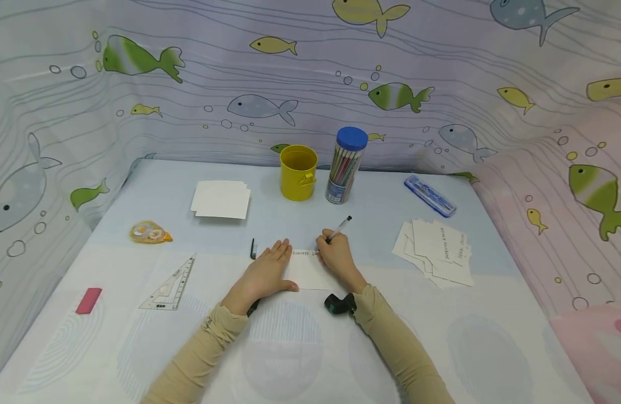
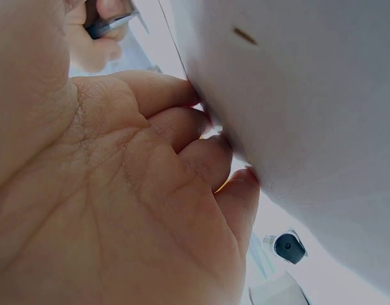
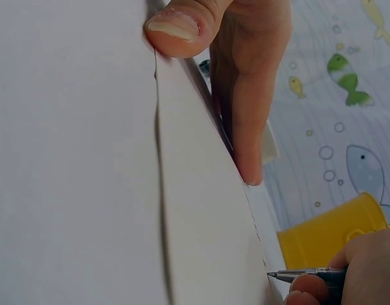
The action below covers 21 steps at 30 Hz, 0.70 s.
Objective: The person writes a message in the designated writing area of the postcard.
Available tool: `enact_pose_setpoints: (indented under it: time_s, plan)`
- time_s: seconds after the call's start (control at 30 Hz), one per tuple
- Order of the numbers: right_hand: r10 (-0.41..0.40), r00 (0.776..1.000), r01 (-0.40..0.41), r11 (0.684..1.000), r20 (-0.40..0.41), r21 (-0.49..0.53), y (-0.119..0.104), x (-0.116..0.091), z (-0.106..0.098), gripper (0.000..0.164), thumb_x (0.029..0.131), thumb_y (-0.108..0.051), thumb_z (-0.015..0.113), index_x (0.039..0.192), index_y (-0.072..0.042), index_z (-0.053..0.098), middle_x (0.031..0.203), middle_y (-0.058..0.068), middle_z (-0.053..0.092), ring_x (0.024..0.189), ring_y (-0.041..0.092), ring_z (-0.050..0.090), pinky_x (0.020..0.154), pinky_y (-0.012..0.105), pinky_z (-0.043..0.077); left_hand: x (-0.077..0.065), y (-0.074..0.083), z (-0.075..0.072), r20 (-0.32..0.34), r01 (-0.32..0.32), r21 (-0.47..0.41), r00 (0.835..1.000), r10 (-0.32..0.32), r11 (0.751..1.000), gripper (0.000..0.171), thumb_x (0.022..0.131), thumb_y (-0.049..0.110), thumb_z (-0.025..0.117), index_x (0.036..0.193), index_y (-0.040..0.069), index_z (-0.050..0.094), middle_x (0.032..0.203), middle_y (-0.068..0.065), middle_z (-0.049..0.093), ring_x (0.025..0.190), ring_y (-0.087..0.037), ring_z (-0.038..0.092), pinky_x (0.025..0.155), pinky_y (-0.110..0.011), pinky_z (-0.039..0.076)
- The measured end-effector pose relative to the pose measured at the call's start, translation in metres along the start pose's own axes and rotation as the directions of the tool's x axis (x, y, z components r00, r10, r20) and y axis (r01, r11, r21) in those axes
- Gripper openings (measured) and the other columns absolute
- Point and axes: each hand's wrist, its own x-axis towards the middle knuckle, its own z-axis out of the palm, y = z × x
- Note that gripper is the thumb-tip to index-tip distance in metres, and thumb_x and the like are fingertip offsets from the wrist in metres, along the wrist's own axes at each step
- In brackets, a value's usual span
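A small white card (image 1: 310, 276) lies in front of the person, with a short line of handwriting along its far edge. The left hand (image 1: 268, 272) presses on the card's left side, fingers extended and thumb apart on the near part. The right hand (image 1: 337, 256) grips a pen (image 1: 345, 222) with a clear barrel and dark end. In the right wrist view the pen's metal tip (image 3: 279, 275) meets the card at the written line. A black pen cap (image 1: 252, 249) lies just beyond the left hand.
A yellow bucket (image 1: 297, 178) and a blue-lidded jar of pencils (image 1: 343, 168) stand behind. Blank cards (image 1: 222, 198), a correction tape (image 1: 150, 232), a set square (image 1: 170, 286) and a pink eraser (image 1: 88, 301) lie left. Written cards (image 1: 437, 252) and a blue case (image 1: 430, 195) lie right.
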Motion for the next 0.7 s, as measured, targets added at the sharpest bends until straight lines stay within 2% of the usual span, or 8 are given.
enact_pose_setpoints:
  time_s: [0.1,0.2,0.33,0.43,0.7]
  plan:
    - [0.002,1.000,-0.003,0.999,-0.015,-0.035,0.0002,-0.0005,-0.0006,0.035,0.088,-0.005,0.048,0.057,-0.013,0.034,0.040,-0.006,0.035,0.034,0.004,0.031,0.036,0.019,0.022,0.0004,0.0013,0.0003,-0.001,-0.003,-0.005,1.000,0.003,1.000,0.098,0.082,0.047,0.071,0.149,-0.008,0.026,0.160,-0.022,0.016,0.149,-0.037,0.016,0.120,-0.052,0.021]
    - [0.009,1.000,-0.010,1.000,-0.030,-0.024,0.0014,-0.0015,-0.0023,0.036,0.087,-0.004,0.048,0.056,-0.013,0.033,0.040,-0.007,0.032,0.035,0.005,0.027,0.037,0.019,0.019,0.0007,0.0029,0.0012,-0.005,-0.009,-0.010,1.000,0.009,1.000,0.098,0.082,0.047,0.072,0.149,-0.008,0.026,0.160,-0.022,0.017,0.149,-0.038,0.017,0.120,-0.052,0.022]
    - [0.015,1.000,-0.014,0.999,-0.017,0.034,0.0007,-0.0020,-0.0025,0.036,0.088,-0.004,0.047,0.056,-0.013,0.035,0.038,-0.007,0.035,0.033,0.006,0.032,0.035,0.019,0.022,0.0007,0.0020,0.0022,0.003,0.002,0.001,1.000,-0.002,1.000,0.098,0.082,0.048,0.071,0.150,-0.007,0.026,0.160,-0.021,0.016,0.150,-0.036,0.016,0.121,-0.051,0.021]
    - [0.011,1.000,-0.010,0.999,-0.009,0.041,-0.0006,-0.0016,-0.0012,0.035,0.089,-0.005,0.046,0.056,-0.013,0.035,0.039,-0.007,0.037,0.034,0.006,0.035,0.035,0.019,0.024,0.0008,0.0004,0.0016,0.004,0.004,0.006,1.000,-0.004,1.000,0.098,0.082,0.048,0.071,0.150,-0.007,0.025,0.160,-0.021,0.016,0.150,-0.037,0.016,0.121,-0.051,0.021]
    - [-0.029,1.000,0.029,0.999,-0.011,-0.025,0.0010,-0.0002,0.0006,0.036,0.087,-0.006,0.047,0.056,-0.017,0.033,0.040,-0.008,0.038,0.032,0.003,0.035,0.032,0.017,0.024,0.0002,-0.0001,0.0000,-0.009,-0.002,0.008,1.000,0.002,1.000,0.099,0.081,0.047,0.073,0.149,-0.008,0.027,0.160,-0.023,0.018,0.149,-0.038,0.017,0.120,-0.052,0.023]
